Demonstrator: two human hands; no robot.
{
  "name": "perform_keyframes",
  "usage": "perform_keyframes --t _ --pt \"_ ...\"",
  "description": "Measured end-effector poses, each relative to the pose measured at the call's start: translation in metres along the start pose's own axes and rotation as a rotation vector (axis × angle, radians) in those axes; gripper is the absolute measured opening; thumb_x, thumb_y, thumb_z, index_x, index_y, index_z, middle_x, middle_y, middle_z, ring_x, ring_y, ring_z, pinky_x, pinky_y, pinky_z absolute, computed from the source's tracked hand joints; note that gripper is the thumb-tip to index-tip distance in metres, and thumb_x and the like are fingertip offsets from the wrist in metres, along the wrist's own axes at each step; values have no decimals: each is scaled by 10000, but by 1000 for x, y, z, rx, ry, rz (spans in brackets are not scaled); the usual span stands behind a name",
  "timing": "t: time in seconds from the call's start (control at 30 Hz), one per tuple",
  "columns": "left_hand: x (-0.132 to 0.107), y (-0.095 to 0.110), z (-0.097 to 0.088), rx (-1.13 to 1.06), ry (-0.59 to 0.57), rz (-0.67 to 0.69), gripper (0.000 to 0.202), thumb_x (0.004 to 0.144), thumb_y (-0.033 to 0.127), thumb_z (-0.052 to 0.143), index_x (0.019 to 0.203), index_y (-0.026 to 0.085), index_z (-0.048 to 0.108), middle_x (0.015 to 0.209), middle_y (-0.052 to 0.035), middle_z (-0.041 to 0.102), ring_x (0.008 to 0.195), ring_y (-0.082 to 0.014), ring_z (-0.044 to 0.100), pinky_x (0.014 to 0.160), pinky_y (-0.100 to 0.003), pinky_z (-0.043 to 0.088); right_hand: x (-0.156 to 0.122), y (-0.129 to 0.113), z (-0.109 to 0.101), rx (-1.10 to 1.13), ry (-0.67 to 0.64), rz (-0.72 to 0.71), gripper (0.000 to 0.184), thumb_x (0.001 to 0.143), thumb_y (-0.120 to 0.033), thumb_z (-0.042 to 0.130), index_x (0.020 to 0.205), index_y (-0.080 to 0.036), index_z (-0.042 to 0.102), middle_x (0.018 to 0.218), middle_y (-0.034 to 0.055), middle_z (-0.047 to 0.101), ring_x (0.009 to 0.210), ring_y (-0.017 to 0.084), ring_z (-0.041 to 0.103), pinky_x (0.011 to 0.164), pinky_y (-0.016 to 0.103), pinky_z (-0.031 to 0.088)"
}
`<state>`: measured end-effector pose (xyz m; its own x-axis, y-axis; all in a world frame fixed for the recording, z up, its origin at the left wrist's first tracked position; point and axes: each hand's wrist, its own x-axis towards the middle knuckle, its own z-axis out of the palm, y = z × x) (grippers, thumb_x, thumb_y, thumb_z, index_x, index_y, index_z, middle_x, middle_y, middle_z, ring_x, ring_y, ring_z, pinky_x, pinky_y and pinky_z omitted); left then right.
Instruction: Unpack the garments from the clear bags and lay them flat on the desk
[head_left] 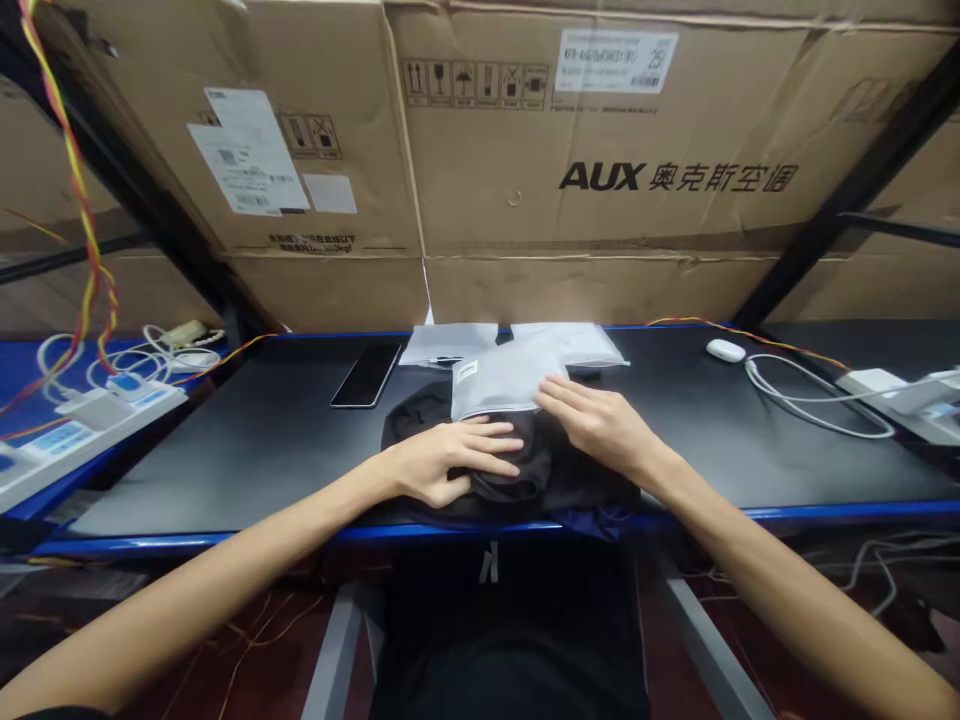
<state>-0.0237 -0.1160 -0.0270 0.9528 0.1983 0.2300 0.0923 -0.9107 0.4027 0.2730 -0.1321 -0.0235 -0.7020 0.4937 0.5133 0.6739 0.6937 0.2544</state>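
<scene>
A white, frosted-looking pouch [510,375] with a small label at its upper left corner lies tilted over a bunched black cloth [517,485]. My right hand [592,415] grips the pouch at its lower right edge, fingers on top and the thumb hidden. Stretched across the black cloth, just below the pouch, is my left hand [450,460], its fingers slightly apart. Behind the held pouch are two more flat white pouches, one on the left [442,342] and one on the right [581,343].
A smartphone [367,375] rests on the dark tabletop [262,430]. Power strips with plugs stand left [90,430] and right [900,395]; a white mouse-like object [725,350] and cables lie nearby. Large cardboard boxes [487,200] wall off the back.
</scene>
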Motion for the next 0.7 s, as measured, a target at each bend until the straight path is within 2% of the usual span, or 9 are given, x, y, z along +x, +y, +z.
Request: perform_keyframes --t 0.1,0.2,0.33,0.47,0.57,0.7 --pt "0 0 0 0 6 -4 690 702 33 485 1349 214 640 1531 -36 485 1493 -250 350 1249 -471 290 4 13 -3 0 20 39 471 895 20 420 1252 -160 669 1319 114 689 1272 231 615 1024 368 556" --pt "0 1 0 -4 10 -6 699 688 52 488 1349 226 639 1533 -30 483 1487 -261 360 1254 -503 262 8 29 4 -4 13 83 454 892 20 417 1206 -158 692 1289 125 703 1218 236 652 1008 380 568" --pt "1 3 -1 -34 13 3 728 642 75 482 1335 224 650 1534 -35 482 1481 -279 371 1245 -518 274 15 42 19 13 -24 142 444 892 17 419 1166 -175 712 1253 116 717 1166 241 677 974 377 581" --pt "0 2 0 -44 29 4 735 617 86 480 1315 221 665 1522 -40 500 1470 -284 390 1240 -513 283 20 48 22 19 -99 233 443 890 9 427 1180 -163 715 1247 135 714 1123 266 690 924 376 591" --pt "-2 2 1 -40 19 -7 754 608 83 474 1325 229 655 1532 -33 490 1474 -283 383 1238 -513 289 14 62 20 -16 -146 379 438 903 -23 430 1195 -174 720 1265 127 711 1094 275 704 906 387 588" --pt "-2 3 -1 -35 17 -23 779 598 86 464 1345 233 631 1531 -33 496 1470 -273 391 1236 -511 290 -5 92 23 -3 -125 494 414 920 -88 432 1191 -169 735 1263 116 719 1097 286 710 973 415 557"
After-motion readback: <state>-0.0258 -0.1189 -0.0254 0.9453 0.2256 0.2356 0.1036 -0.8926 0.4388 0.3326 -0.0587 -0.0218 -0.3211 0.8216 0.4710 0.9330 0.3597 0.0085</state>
